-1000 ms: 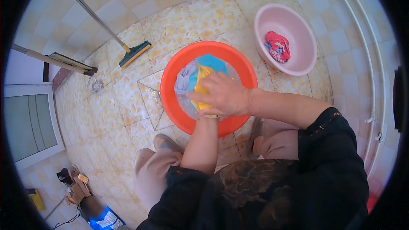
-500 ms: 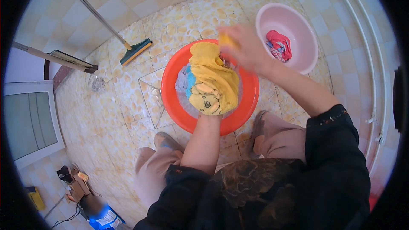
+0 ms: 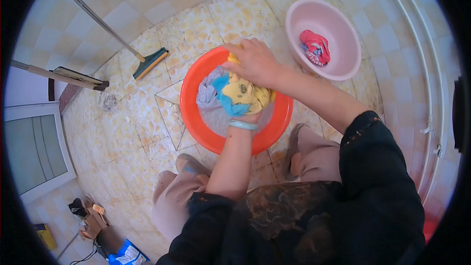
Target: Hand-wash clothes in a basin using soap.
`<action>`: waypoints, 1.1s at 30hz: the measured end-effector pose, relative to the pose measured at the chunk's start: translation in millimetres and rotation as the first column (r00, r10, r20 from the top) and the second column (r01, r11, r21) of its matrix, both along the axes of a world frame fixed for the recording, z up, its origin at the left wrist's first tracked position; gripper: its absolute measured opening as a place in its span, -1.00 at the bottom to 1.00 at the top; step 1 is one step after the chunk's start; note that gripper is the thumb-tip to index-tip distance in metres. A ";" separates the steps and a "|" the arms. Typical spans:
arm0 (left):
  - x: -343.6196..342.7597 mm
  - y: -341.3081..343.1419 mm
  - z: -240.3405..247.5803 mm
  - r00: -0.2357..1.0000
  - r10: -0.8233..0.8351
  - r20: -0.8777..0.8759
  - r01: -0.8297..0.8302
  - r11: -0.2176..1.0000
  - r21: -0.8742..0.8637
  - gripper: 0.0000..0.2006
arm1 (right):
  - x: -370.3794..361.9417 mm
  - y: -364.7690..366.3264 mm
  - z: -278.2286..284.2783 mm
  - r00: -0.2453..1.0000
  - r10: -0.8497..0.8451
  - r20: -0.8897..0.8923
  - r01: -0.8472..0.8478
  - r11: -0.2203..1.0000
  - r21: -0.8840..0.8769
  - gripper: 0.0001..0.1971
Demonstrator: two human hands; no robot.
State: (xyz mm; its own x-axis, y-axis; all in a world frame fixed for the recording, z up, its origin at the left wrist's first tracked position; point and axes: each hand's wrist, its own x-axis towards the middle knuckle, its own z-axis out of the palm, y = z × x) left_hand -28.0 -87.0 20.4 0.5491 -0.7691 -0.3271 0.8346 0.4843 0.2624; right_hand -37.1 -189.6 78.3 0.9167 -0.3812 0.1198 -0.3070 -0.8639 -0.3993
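Observation:
An orange-red basin (image 3: 189, 113) on the floor holds cloudy water and wet laundry. A yellow cloth (image 3: 241, 91) with a printed cartoon face is bunched over it between my hands. My left hand (image 3: 251, 117), a pale bangle at its wrist, grips the cloth from below, its fingers mostly hidden. From above, my right hand (image 3: 255, 61) bends its fingers around a yellow portion at the cloth's far side. A blue cloth part (image 3: 228, 99) shows beside the yellow. Left of these, a greyish-lilac cloth (image 3: 208, 88) lies in the water.
A pink basin (image 3: 346, 34) with a red-pink garment (image 3: 316, 48) stands at the far right. At the far left are a floor squeegee (image 3: 151, 64) and a flat mop (image 3: 78, 78). White pipes (image 3: 427, 68) run along the right wall. My feet flank the orange-red basin's near side.
My right hand has come left and down onto the yellow cloth. The cloth, earlier draped over my left hand, is now bunched up, uncovering the bangle and more blue.

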 end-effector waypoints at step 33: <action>-20.0 7.7 -30.8 0.963 -0.187 -0.192 0.195 0.981 0.023 -0.59 | -28.1 1.0 -31.3 0.933 0.255 0.254 -0.234 0.966 -0.110 -0.48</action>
State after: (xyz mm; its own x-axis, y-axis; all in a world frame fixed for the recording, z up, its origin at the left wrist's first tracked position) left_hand -48.0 -79.4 -10.4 0.3189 -0.8373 -0.4441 0.9468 0.3031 0.1084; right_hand -65.2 -188.7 47.0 0.9115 -0.1296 0.3903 0.0248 -0.9300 -0.3668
